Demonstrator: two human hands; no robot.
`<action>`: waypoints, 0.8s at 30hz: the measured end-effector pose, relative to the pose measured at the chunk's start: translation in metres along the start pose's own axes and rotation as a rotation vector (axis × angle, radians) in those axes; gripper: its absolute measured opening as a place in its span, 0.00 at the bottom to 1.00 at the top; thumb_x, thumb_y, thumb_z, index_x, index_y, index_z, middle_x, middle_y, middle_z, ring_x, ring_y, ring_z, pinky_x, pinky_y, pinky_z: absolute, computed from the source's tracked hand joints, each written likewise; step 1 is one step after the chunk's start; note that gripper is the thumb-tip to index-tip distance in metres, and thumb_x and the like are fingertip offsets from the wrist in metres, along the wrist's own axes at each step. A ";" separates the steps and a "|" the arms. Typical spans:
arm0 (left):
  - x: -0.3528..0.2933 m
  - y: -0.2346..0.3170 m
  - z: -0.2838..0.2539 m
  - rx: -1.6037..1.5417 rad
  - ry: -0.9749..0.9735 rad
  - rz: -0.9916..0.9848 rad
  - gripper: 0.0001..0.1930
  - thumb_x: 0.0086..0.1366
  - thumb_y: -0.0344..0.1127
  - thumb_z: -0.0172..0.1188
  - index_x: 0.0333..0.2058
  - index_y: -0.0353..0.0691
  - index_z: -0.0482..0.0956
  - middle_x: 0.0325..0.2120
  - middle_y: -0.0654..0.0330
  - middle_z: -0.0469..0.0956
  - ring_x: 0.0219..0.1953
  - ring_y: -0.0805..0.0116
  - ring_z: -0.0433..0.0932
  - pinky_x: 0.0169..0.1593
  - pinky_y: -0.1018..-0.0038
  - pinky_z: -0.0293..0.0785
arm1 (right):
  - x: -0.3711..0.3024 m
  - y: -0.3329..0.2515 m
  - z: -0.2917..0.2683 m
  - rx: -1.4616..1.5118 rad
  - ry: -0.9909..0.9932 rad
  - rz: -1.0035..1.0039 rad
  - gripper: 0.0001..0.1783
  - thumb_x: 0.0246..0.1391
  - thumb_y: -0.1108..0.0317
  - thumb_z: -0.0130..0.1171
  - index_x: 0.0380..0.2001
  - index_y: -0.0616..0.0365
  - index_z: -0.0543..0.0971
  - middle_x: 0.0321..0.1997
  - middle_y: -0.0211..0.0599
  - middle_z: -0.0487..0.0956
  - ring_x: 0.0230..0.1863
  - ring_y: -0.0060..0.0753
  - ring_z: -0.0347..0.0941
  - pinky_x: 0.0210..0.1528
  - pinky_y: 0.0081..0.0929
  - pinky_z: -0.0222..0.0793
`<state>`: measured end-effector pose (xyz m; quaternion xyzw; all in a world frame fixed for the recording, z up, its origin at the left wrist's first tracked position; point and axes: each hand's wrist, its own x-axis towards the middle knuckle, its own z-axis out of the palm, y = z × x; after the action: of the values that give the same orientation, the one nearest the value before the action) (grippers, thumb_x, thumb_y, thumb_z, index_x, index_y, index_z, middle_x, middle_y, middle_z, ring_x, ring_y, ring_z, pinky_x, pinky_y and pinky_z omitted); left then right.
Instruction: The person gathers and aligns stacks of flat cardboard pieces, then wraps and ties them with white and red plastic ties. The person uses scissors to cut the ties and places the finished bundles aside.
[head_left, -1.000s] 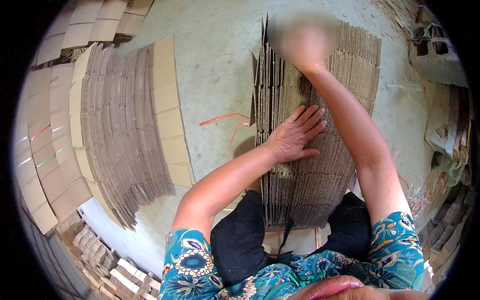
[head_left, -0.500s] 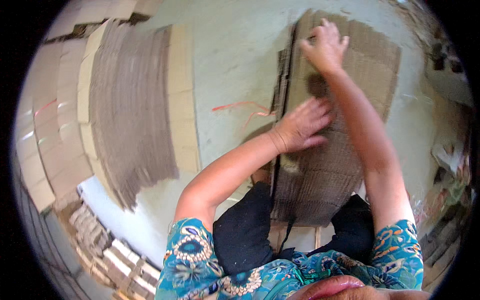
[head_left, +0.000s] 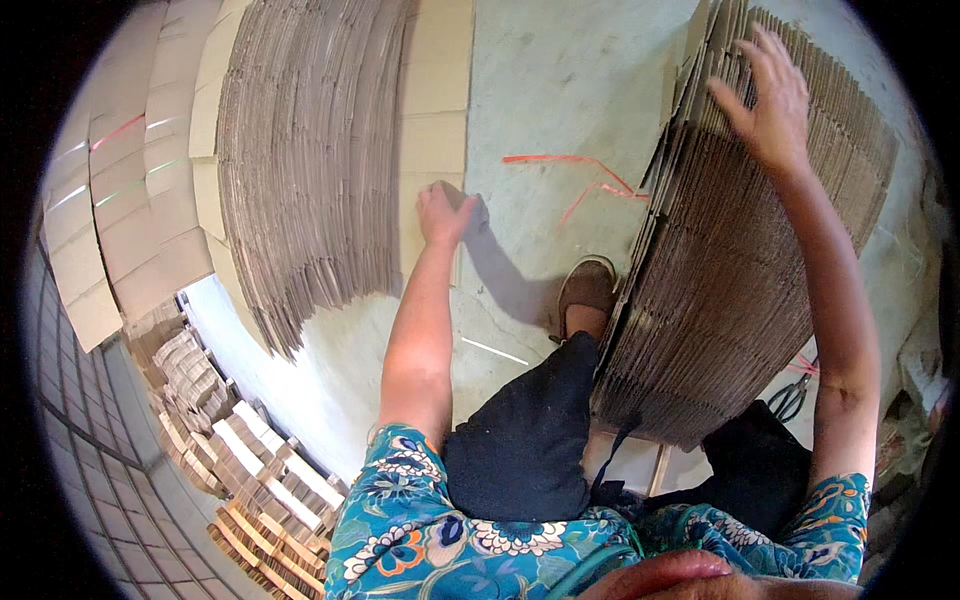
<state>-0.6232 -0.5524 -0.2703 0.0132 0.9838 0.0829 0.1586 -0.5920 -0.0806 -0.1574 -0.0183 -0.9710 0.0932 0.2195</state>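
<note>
My left hand reaches left, over the pale flat cardboard sheet along the right side of a tall leaning row of flattened cardboard boxes. Its fingers are bent and the thumb stands apart, with nothing visible between them. Whether the fingertips touch the sheet, I cannot tell. On the right, a second thick stack of flattened cardboard boxes stands on edge between my legs. My right hand is over this stack's far part, fingers spread and thumb out, holding nothing I can see.
Red strapping and a thin white strip lie on the floor. My shoe is beside the right stack's left edge. Black-handled scissors lie near my right knee. More cardboard and bundled pieces stand at the left.
My left hand has left the right stack and swung left to the pale sheet. My right hand stays over the right stack. The whole view has shifted left.
</note>
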 end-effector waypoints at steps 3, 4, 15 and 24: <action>-0.026 0.012 -0.002 0.033 0.040 0.045 0.38 0.45 0.51 0.68 0.49 0.33 0.64 0.45 0.45 0.66 0.51 0.49 0.64 0.54 0.62 0.63 | -0.010 -0.063 -0.032 0.176 -0.319 -0.286 0.35 0.42 0.50 0.63 0.52 0.55 0.68 0.58 0.42 0.66 0.65 0.43 0.54 0.65 0.51 0.42; -0.035 0.020 -0.002 0.040 0.012 0.032 0.38 0.44 0.51 0.68 0.48 0.33 0.65 0.44 0.46 0.66 0.50 0.49 0.65 0.53 0.61 0.64 | -0.023 -0.080 -0.034 0.189 -0.502 -0.363 0.35 0.40 0.51 0.64 0.51 0.56 0.69 0.55 0.42 0.69 0.64 0.42 0.56 0.65 0.51 0.42; -0.090 0.051 0.008 -0.029 -0.003 -0.004 0.22 0.48 0.32 0.59 0.44 0.36 0.66 0.41 0.48 0.68 0.45 0.47 0.68 0.47 0.59 0.68 | -0.090 -0.099 -0.039 0.429 -0.736 -0.527 0.21 0.41 0.48 0.60 0.18 0.55 0.71 0.23 0.34 0.69 0.35 0.37 0.70 0.64 0.52 0.42; -0.110 0.056 -0.101 -0.245 0.199 -0.128 0.22 0.51 0.25 0.49 0.48 0.32 0.68 0.38 0.45 0.72 0.41 0.54 0.73 0.44 0.66 0.69 | -0.115 -0.091 -0.034 0.416 -0.551 -0.571 0.18 0.43 0.51 0.59 0.18 0.54 0.72 0.23 0.35 0.70 0.36 0.38 0.69 0.63 0.54 0.45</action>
<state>-0.5503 -0.5193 -0.1319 -0.0771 0.9760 0.1926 0.0657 -0.4733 -0.1729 -0.1585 0.3203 -0.9200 0.2238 -0.0313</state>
